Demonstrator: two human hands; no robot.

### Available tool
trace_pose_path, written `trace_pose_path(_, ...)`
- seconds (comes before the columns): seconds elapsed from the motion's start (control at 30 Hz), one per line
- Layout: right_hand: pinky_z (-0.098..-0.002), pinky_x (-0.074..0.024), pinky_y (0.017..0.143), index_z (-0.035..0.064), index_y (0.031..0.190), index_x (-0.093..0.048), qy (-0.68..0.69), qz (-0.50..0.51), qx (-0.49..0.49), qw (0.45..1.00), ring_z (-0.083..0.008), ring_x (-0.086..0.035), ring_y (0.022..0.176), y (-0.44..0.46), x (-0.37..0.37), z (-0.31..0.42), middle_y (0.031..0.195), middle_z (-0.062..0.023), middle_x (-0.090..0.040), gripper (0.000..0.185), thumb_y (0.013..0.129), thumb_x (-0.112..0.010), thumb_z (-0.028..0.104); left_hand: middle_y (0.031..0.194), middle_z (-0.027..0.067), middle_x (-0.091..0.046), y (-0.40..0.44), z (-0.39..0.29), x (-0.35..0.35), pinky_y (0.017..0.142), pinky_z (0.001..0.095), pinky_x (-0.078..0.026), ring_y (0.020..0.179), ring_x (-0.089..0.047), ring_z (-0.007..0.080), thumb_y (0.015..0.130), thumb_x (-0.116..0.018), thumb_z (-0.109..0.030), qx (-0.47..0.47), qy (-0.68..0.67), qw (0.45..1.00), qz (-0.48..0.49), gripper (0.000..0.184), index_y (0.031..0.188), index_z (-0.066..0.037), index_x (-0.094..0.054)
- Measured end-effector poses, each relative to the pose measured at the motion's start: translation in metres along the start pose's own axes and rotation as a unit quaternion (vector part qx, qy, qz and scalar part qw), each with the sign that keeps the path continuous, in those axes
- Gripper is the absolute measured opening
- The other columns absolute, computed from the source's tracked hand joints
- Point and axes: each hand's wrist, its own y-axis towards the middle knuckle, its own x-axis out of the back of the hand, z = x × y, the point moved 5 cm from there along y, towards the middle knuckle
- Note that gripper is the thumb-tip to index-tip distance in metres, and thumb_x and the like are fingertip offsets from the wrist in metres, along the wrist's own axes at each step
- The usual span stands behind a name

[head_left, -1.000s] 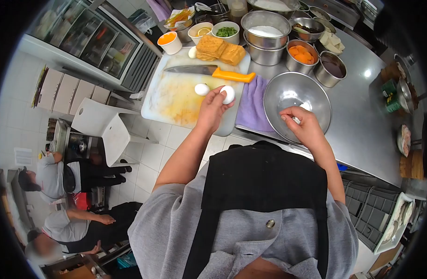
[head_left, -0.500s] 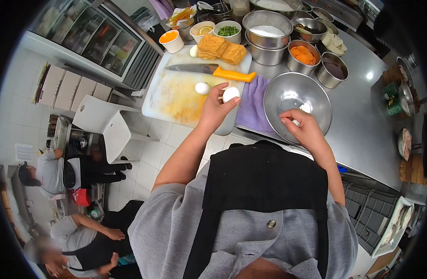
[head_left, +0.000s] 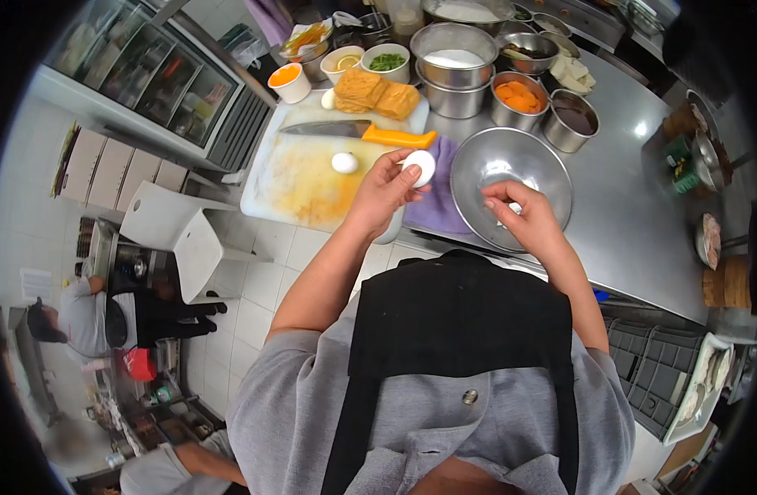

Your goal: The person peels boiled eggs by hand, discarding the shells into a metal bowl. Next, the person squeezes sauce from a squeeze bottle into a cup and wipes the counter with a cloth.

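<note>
My left hand is closed around a smooth white egg, held above the edge between the cutting board and a purple cloth. My right hand is over the near part of a wide metal bowl, its thumb and fingers pinched together. Whether anything is between those fingertips I cannot make out. Small white bits show beside that hand in the bowl. Another white egg lies on the board, near a knife with a yellow handle. Golden-brown fried blocks sit at the board's back.
Behind the bowl stand stacked metal bowls, a pot of orange slices and a pot of dark liquid. White tubs hold greens and other food. A white chair and other people are at the left.
My left hand has turned the egg slightly, and more of its fingers show behind it. My right hand stays pinched over the bowl. A person at the lower left has moved mostly out of view.
</note>
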Motion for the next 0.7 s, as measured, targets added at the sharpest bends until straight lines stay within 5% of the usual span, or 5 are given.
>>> trace_pose_path(0.07,-0.0285,-0.0492,0.076,0.0017,0.113,-0.062,0.089,-0.044,0.009,0.995,-0.0153,-0.062,0.087,0.003,0.004,-0.001,0.1,-0.0085,-0.066,0.027,0.088,-0.065,0.012,0.106,0.011,-0.064,0.003,-0.013,-0.031,0.076,0.0245,-0.056,0.088,-0.067,0.0173,0.097,-0.056,-0.029,0.071,-0.177,0.976,0.106,0.041,0.124,0.001,-0.052)
trace_pose_path(0.23,-0.0278,-0.0494,0.077,0.0047,0.128,-0.054,0.148,-0.105,0.055,0.982,-0.0145,-0.06,0.092,0.004,0.017,0.01,0.114,-0.0085,-0.059,0.043,0.087,-0.066,0.012,0.108,0.0102,-0.063,0.019,-0.005,-0.082,0.077,0.0253,-0.056,0.089,-0.066,0.0163,0.099,-0.05,-0.034,0.126,-0.185,0.953,0.204,0.042,0.123,0.0,-0.052)
trace_pose_path(0.37,-0.0273,-0.0488,0.077,0.0077,0.127,-0.056,0.088,-0.11,0.048,0.989,-0.0147,-0.059,0.093,-0.003,0.027,0.005,0.108,-0.0062,-0.057,0.044,0.085,-0.069,0.013,0.11,0.0108,-0.061,0.016,-0.001,-0.109,0.079,0.0278,-0.055,0.093,-0.064,0.0166,0.1,-0.048,-0.031,0.106,-0.136,0.941,0.291,0.043,0.129,0.001,-0.046)
trace_pose_path(0.5,-0.0273,-0.0497,0.076,0.0076,0.127,-0.056,0.145,-0.113,0.052,0.982,-0.0139,-0.059,0.094,-0.012,0.031,-0.006,0.111,-0.0063,-0.057,0.043,0.086,-0.068,0.011,0.111,0.0083,-0.057,0.011,-0.009,-0.12,0.074,0.0277,-0.054,0.087,-0.062,0.0137,0.1,-0.051,-0.023,-0.023,0.034,0.958,0.284,0.05,0.141,-0.004,-0.029)
trace_pose_path(0.7,-0.0273,-0.0505,0.078,0.0063,0.126,-0.056,0.177,-0.128,0.077,0.973,-0.0142,-0.057,0.096,-0.024,0.036,0.005,0.112,-0.0059,-0.053,0.041,0.087,-0.068,0.011,0.094,0.0068,-0.054,0.008,-0.019,-0.131,0.058,0.0237,-0.046,0.068,-0.053,0.0094,0.101,-0.045,-0.034,-0.041,0.122,0.942,0.31,0.054,0.141,-0.003,-0.026)
